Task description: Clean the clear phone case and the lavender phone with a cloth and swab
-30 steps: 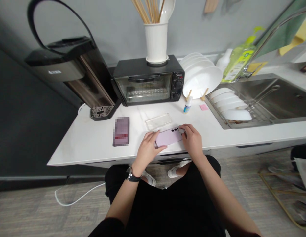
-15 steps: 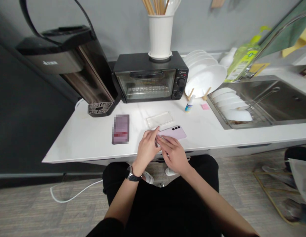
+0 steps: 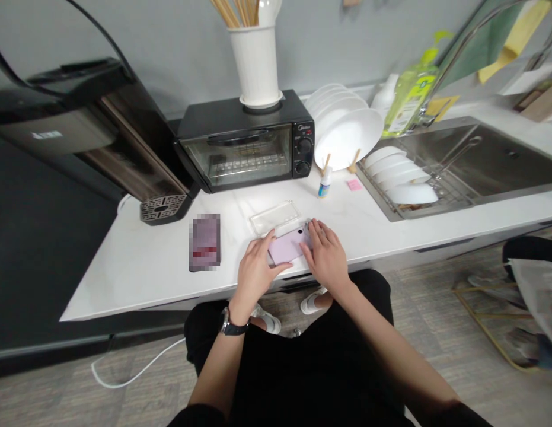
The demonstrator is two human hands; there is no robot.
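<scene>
A pale lilac phone (image 3: 286,247) lies face down near the front edge of the white counter (image 3: 146,261). My left hand (image 3: 254,274) grips its left end, fingers curled round the edge. My right hand (image 3: 326,255) lies over its right end with fingers stretched flat, covering the camera lenses. A clear phone case (image 3: 276,216) rests just behind the phone. A second phone (image 3: 205,241), blurred, lies to the left.
A black toaster oven (image 3: 244,145) carries a white utensil holder (image 3: 255,62). A water dispenser (image 3: 84,130) stands left. White plates (image 3: 347,133), a small bottle (image 3: 324,182), a pink note (image 3: 354,185) and a sink (image 3: 471,166) with bowls (image 3: 404,178) lie right.
My right hand slid from the phone's left part back over its right end, covering the lenses. The head view shifted, so everything sits further left in the picture.
</scene>
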